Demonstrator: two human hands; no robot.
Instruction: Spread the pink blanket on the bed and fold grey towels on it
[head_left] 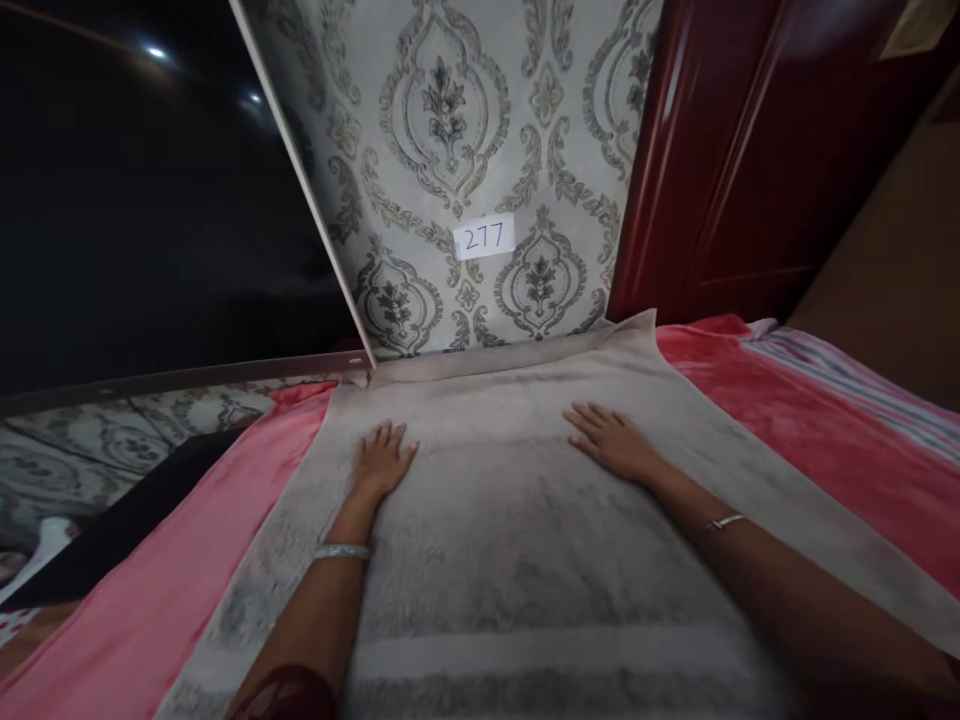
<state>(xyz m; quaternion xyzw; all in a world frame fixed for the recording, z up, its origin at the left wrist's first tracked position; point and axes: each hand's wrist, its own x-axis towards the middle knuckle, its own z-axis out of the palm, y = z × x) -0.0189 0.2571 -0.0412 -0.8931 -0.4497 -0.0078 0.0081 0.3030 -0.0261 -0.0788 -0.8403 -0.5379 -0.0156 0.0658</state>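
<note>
A grey towel [487,520] with a paler band near its close end lies spread out before me, its far edge reaching the wall. My left hand [382,460] rests flat on the towel's left part, fingers apart. On the right part my right hand [611,440] also lies flat with its fingers spread. Neither hand grips anything. The towel's far right corner stands up a little by the wall. A pale bangle circles my left wrist and a thin silver one my right.
Under the towel is a red and pink blanket [810,430], with striped cloth [862,385] at the far right. A large dark television screen [165,220] stands at the left. Behind are patterned wallpaper [540,180], a paper label [484,236] reading 277, and a dark red wooden panel [720,150].
</note>
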